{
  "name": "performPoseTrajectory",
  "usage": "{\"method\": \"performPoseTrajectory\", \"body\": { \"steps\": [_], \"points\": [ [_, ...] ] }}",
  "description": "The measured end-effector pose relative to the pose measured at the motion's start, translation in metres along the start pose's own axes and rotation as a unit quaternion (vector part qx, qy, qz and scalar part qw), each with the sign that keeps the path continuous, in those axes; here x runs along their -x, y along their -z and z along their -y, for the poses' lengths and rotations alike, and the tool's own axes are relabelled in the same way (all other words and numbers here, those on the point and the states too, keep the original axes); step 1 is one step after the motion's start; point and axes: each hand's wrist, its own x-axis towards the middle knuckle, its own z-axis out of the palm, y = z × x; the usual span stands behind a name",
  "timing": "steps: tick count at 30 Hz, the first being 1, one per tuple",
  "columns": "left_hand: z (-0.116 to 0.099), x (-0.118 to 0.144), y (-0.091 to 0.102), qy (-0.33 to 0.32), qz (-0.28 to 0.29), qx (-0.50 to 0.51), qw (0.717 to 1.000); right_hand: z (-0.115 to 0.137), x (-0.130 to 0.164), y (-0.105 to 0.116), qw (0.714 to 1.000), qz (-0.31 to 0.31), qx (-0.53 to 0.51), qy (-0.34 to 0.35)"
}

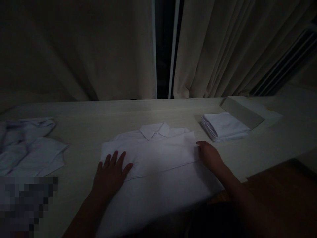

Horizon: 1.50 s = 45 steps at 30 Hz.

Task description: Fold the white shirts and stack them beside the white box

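Observation:
A white collared shirt lies front up before me, its collar pointing away and its lower part reaching the table's near edge. Across the chest, just below the collar, runs a straight folded band of white cloth. My left hand rests flat on the left end of this band, fingers spread. At the band's right end, my right hand is closed on the edge of the cloth, thumb and fingers together. Dim light hides the finer detail of the fingertips.
A stack of folded white cloth lies at the right, against a pale box. Rumpled white garments lie on the left of the pale table. Curtains hang behind it.

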Motion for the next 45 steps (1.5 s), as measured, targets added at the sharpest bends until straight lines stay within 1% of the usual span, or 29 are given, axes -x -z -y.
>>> {"method": "performPoseTrajectory", "body": {
  "steps": [2, 4, 6, 8, 9, 11, 13, 14, 15, 17, 19, 21, 24, 27, 30, 33, 36, 38, 40, 42, 45],
  "points": [
    [0.0, 0.0, 0.0, 0.002, 0.007, 0.005, 1.0, 0.019, 0.005, -0.004, 0.998, 0.056, 0.023, 0.025],
    [0.0, 0.0, 0.001, 0.007, 0.01, 0.01, 1.0, 0.032, 0.014, -0.009, 0.992, 0.113, 0.062, 0.015],
    [0.0, 0.0, 0.002, 0.007, 0.007, 0.012, 1.0, 0.038, 0.02, -0.011, 0.988, 0.126, 0.089, 0.01],
    [-0.001, 0.001, 0.002, 0.008, 0.008, 0.014, 1.0, 0.038, 0.021, -0.01, 0.99, 0.101, 0.101, 0.011],
    [-0.001, 0.001, 0.003, 0.009, 0.01, 0.014, 1.0, 0.038, 0.017, -0.01, 0.992, 0.077, 0.1, 0.014],
    [-0.002, 0.002, 0.003, 0.01, 0.01, 0.014, 1.0, 0.036, 0.006, -0.014, 0.996, 0.006, 0.086, 0.019],
    [-0.002, 0.002, 0.003, 0.007, 0.003, 0.01, 1.0, 0.034, -0.01, -0.025, 0.996, -0.056, 0.065, 0.027],
    [-0.002, 0.002, 0.004, 0.006, 0.001, 0.008, 1.0, 0.032, -0.018, -0.033, 0.996, -0.068, 0.055, 0.03],
    [-0.002, 0.003, 0.005, 0.008, 0.003, 0.007, 1.0, 0.031, -0.026, -0.042, 0.996, -0.066, 0.044, 0.03],
    [-0.002, 0.003, 0.007, 0.018, 0.015, 0.008, 1.0, 0.026, -0.037, -0.061, 0.999, -0.041, 0.017, 0.031],
    [-0.003, 0.003, 0.009, 0.03, 0.026, 0.008, 0.999, 0.022, -0.043, -0.077, 0.999, -0.021, -0.007, 0.027],
    [-0.004, 0.004, 0.011, 0.035, 0.031, 0.006, 0.999, 0.02, -0.045, -0.087, 1.0, -0.016, -0.017, 0.021],
    [-0.005, 0.004, 0.016, 0.033, 0.034, 0.001, 0.999, 0.02, -0.044, -0.092, 0.999, -0.026, -0.014, 0.014],
    [-0.004, 0.0, 0.024, 0.025, 0.035, -0.005, 0.999, 0.022, -0.048, -0.085, 0.999, -0.039, -0.002, 0.009],
    [-0.001, -0.015, 0.03, 0.013, 0.015, 0.004, 1.0, 0.023, -0.061, -0.073, 0.998, -0.066, -0.003, 0.021],
    [0.002, -0.045, 0.031, -0.028, -0.011, 0.024, 0.999, 0.025, -0.082, -0.068, 0.996, -0.08, -0.023, 0.04],
    [0.004, -0.079, 0.023, -0.066, 0.006, 0.047, 0.997, 0.031, -0.103, -0.076, 0.997, -0.049, -0.034, 0.056],
    [0.003, -0.096, 0.013, -0.069, 0.023, 0.054, 0.996, 0.035, -0.114, -0.086, 0.997, -0.032, -0.031, 0.063],
    [0.001, -0.103, 0.004, -0.054, 0.02, 0.049, 0.997, 0.038, -0.121, -0.094, 0.997, -0.034, -0.026, 0.059],
    [-0.001, -0.104, -0.001, -0.027, 0.002, 0.034, 0.999, 0.038, -0.126, -0.097, 0.998, -0.038, -0.023, 0.05],
    [-0.006, -0.102, 0.002, -0.005, -0.013, 0.02, 1.0, 0.038, -0.131, -0.093, 0.998, -0.024, -0.022, 0.048]
  ]
}}
